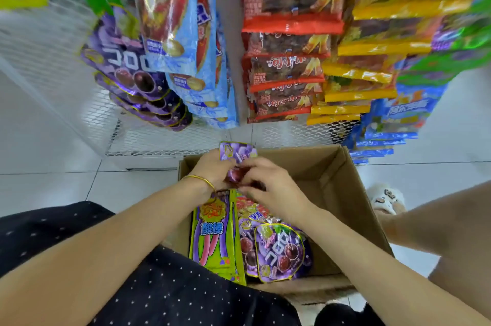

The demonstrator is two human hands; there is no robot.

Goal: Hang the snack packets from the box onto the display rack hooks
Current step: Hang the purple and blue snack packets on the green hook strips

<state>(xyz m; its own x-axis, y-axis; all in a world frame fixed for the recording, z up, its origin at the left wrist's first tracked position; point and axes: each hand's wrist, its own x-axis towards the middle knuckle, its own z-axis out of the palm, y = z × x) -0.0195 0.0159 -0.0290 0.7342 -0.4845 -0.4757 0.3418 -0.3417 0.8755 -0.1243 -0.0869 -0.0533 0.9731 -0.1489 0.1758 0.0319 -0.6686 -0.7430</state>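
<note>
An open cardboard box [342, 179] stands on the floor below the white mesh display rack [164, 139]. Above the box, my left hand [212, 170] and my right hand [268, 187] both grip one purple grape-gummy packet [236, 151]; its top sticks out above my fingers. Inside the box lie more purple gummy packets [279, 251] and a green-and-purple sour-stick packet [215, 235]. On the rack hang several rows of packets: purple gummies [132, 73] at the left, then blue ones [186, 33], red ones [287, 41] and yellow ones [372, 59].
The right half of the box floor is bare cardboard. A slippered foot [386, 199] and a leg stand right of the box. Blue packets [393, 123] hang low at the rack's right. White tiled floor [53, 179] surrounds everything. My dark dotted clothing fills the bottom left.
</note>
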